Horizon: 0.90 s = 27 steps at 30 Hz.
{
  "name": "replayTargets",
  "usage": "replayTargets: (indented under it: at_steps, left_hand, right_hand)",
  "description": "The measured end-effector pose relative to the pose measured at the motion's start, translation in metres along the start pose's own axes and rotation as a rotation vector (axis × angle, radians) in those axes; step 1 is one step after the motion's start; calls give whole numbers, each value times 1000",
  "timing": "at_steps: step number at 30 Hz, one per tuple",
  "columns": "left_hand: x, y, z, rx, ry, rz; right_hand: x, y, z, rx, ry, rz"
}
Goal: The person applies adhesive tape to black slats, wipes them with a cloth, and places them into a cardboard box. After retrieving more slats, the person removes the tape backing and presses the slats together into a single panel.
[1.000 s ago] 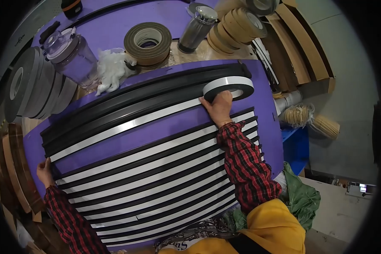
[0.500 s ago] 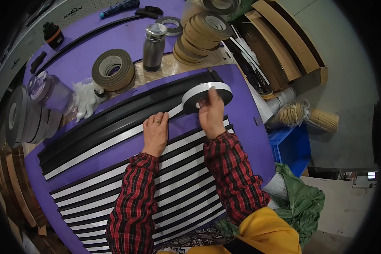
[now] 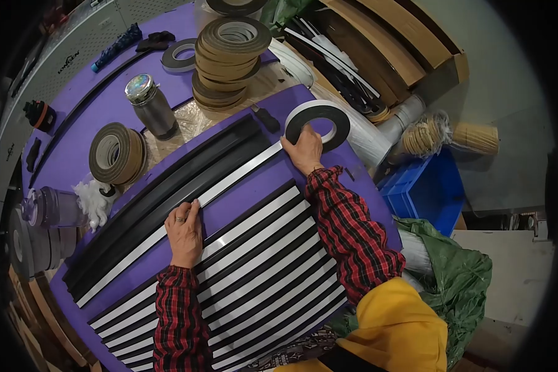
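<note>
My right hand [image 3: 305, 150] grips a roll of tape [image 3: 340, 126], black-sided with a white outer face, over the right part of the purple board [image 3: 254, 214]. From the roll a white band of tape [image 3: 242, 172] runs straight down to the left. My left hand [image 3: 185, 235] is closed on this band partway along, thumb and fingers at its edges; what lies under the fingers is hidden. Left of that hand, the band lies along a black trim strip. More black trim strips [image 3: 186, 164] lie behind it. Several black strips with white faces [image 3: 260, 266] lie side by side in front.
Behind the board stand a metal flask [image 3: 155, 111], stacked foam tape rolls [image 3: 226, 71], another roll stack [image 3: 118, 155] and a lidded plastic jar [image 3: 56, 208]. A dark-handled tool [image 3: 266, 120] lies near the tape roll. A blue crate [image 3: 425, 192] and cardboard boxes [image 3: 409, 37] stand right.
My right hand has carried the roll away from my left hand, lengthening the band between them. My left hand has moved left along the strip. The camera view has shifted.
</note>
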<state>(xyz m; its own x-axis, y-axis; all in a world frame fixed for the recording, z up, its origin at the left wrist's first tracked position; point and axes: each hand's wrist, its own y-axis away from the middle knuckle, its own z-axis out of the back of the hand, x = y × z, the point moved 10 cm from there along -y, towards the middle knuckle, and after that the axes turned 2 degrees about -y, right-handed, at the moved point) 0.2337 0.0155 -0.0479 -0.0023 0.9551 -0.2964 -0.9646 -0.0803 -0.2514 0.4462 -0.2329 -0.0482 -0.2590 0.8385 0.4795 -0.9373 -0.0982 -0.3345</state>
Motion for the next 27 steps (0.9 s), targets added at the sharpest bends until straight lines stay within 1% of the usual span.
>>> replayTargets:
  at_steps: [2, 3, 4, 6, 8, 9, 10, 12, 13, 15, 16, 17, 18, 19, 20, 22, 23, 25, 27]
  left_hand:
    - [-1, -1, -1, -2, -9, -1]
    - [-2, -1, 1, -10, -18, 1]
    - [-3, -1, 2, -12, -21, -1]
    - [-6, -2, 2, 6, -85, -15]
    - [-9, -5, 4, 8, -129, -20]
    - [-11, -7, 4, 23, -170, -21]
    - [-15, -10, 5, 23, -208, -28]
    - [-20, -23, 4, -28, -166, -7]
    - [-26, -32, 5, -69, -125, -4]
    - [-49, -55, 6, -122, 10, -79]
    - [-55, -64, -5, -71, 25, -99]
    - [-59, -69, -14, -63, 36, -131]
    - [-63, -71, -22, -52, 52, -161]
    - [-60, -69, -30, -23, -12, -132]
    - [-58, -67, -34, -19, -6, -125]
    - [-56, -67, -36, -18, 1, -103]
    - [-56, -67, -36, -32, -5, -106]
    - [-55, -67, -35, -54, -3, -103]
    - [-57, -66, -36, -61, -10, -108]
  right_hand:
    - [6, 4, -5, -11, 64, 81]
    - [19, 7, -8, -4, 148, 197]
    - [19, 7, -6, -7, 145, 196]
    - [27, 1, -13, 109, 287, 267]
    - [5, -11, -13, 546, 378, -31]
    - [8, -18, 0, 642, 436, -38]
    - [13, -22, -2, 640, 437, -22]
    - [54, -43, 37, 116, 223, 208]
    - [68, -46, 28, 98, 96, 312]
    - [73, -52, -13, 177, 60, 320]
    - [66, -50, -42, 311, 109, 296]
    - [61, -52, -56, 312, 101, 306]
    - [55, -53, -65, 364, 119, 249]
    - [46, -53, -74, 419, 141, 189]
    - [41, -50, -75, 428, 146, 189]
    - [45, -51, -9, 12, -143, 175]
    - [45, -37, 18, -36, -262, 193]
    - [46, 0, 31, 107, -228, 176]
    - [41, 31, 20, 253, -109, 207]
